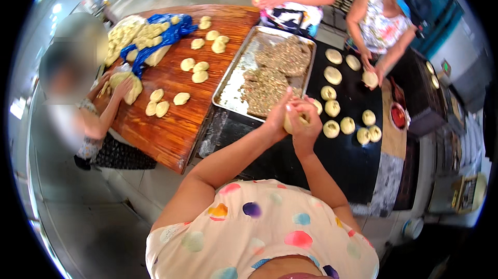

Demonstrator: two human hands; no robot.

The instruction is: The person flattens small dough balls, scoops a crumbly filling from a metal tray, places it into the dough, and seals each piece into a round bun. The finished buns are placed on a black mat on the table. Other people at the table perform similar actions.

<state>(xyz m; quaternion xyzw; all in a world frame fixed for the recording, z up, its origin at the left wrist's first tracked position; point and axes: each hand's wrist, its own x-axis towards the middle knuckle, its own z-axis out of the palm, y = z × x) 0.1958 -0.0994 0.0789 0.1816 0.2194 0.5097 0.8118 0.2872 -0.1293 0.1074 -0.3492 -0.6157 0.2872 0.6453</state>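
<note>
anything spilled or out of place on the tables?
Nothing spilled. Filling sits inside the metal tray, though its near corner overhangs the wooden table. Both hands cup a dough ball; filled balls lie loosely spaced on the black surface.

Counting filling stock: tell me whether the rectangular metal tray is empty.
No: the rectangular metal tray holds a brown crumbly filling over much of its surface.

My two hands, left hand [277, 115] and right hand [306, 123], sit together over the black table [342, 170]. Just ahead and to my left, a metal tray [233, 89] heaped with crumbly filling [270, 79] blocks the way. To my right, a cluster of shaped dough rounds [347, 125] crowds the surface. Beyond them, another person's hands [371, 74] work. The black surface nearer my body lies bare, leaving room to pass.
</note>
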